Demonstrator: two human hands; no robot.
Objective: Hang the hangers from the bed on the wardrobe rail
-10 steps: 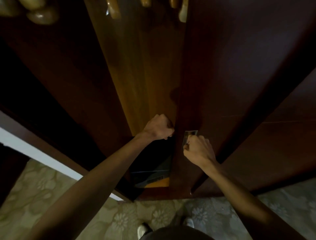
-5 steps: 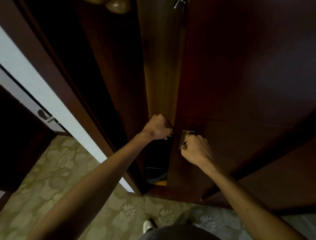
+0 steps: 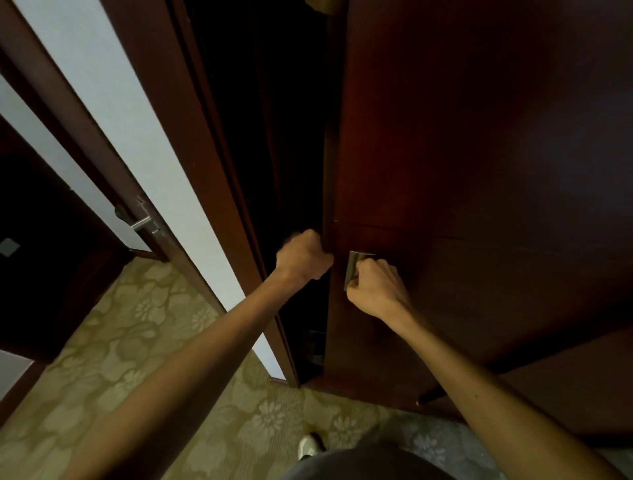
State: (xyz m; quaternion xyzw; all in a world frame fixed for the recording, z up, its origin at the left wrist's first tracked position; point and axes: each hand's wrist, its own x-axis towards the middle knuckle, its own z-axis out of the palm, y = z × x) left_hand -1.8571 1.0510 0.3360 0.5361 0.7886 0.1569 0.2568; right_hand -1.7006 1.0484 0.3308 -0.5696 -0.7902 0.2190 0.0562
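I stand in front of the dark wooden wardrobe. My right hand point(image 3: 375, 287) grips the metal handle point(image 3: 354, 265) on the right wardrobe door point(image 3: 479, 154). My left hand point(image 3: 303, 258) is curled in a fist at the narrow dark gap between the doors, holding the left wardrobe door point(image 3: 205, 171) at its edge; whatever it grasps is hidden under the fist. A tan wooden hanger end point(image 3: 320, 3) peeks out at the top of the gap. The rail and the bed are out of view.
A white wall strip point(image 3: 137, 120) runs left of the wardrobe. Further left is a dark room door with a metal lever handle point(image 3: 142, 224). Floral carpet point(image 3: 137, 359) covers the floor, and my shoe point(image 3: 310, 445) shows at the bottom.
The gap between the wardrobe doors has narrowed and the lit interior and hangers have gone almost out of sight. My view has swung left, bringing the wall and room door in.
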